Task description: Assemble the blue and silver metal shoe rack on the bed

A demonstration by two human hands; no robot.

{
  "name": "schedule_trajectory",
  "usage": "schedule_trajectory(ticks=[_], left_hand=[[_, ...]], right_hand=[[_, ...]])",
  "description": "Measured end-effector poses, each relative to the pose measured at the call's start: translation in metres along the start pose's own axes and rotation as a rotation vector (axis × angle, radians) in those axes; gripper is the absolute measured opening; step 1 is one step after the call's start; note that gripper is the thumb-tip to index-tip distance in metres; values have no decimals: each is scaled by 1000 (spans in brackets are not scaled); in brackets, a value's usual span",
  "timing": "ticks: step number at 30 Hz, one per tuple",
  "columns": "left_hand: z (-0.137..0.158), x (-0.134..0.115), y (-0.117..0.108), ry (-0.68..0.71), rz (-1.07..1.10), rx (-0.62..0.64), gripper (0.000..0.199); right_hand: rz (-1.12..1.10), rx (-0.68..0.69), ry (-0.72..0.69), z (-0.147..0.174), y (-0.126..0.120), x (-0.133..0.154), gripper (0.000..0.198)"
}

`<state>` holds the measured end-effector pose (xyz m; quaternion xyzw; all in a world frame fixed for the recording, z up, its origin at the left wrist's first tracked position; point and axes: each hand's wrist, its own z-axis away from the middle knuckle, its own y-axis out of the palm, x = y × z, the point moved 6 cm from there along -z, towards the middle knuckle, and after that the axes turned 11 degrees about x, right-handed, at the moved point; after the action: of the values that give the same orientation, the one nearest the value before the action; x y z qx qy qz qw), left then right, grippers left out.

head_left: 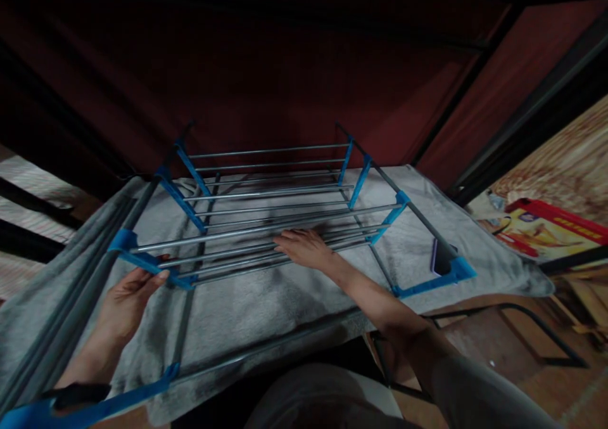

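A rack frame of grey metal tubes (266, 192) and blue plastic brackets lies across a grey cloth. At its near left, my left hand (128, 302) pinches a blue bracket (142, 261) between thumb and fingers, where several tubes end. My right hand (306, 248) lies over the middle of the near tubes, its fingers curled on a metal tube (228, 234); the fingers' undersides are hidden. The right ends of these tubes sit at another blue bracket (393, 220). Closest to me, a long tube (266, 348) runs between two lower blue brackets.
The grey cloth (237, 308) covers the surface beneath the rack. A phone (441, 258) lies near the right blue corner bracket (437, 283). Behind stands a dark red panel (266, 87). To the right are a red and yellow box (551, 229) and a black-framed chair (503, 340).
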<state>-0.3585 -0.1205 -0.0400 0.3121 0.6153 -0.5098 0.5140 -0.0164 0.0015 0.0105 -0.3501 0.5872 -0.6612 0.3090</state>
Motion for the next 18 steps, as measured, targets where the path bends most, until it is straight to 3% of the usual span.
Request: schedule_trajectory(ticks=[7, 12, 16, 18], left_hand=[[0, 2, -2, -26, 32, -9, 28], [8, -19, 3, -41, -52, -28, 36], [14, -37, 11, -108, -122, -4, 26], [22, -56, 13, -69, -192, -18, 22]], right_hand=[[-8, 26, -7, -2, -1, 0, 31], [-19, 23, -4, -2, 0, 1, 31], [-2, -7, -17, -2, -2, 1, 30], [15, -37, -26, -2, -3, 2, 27]])
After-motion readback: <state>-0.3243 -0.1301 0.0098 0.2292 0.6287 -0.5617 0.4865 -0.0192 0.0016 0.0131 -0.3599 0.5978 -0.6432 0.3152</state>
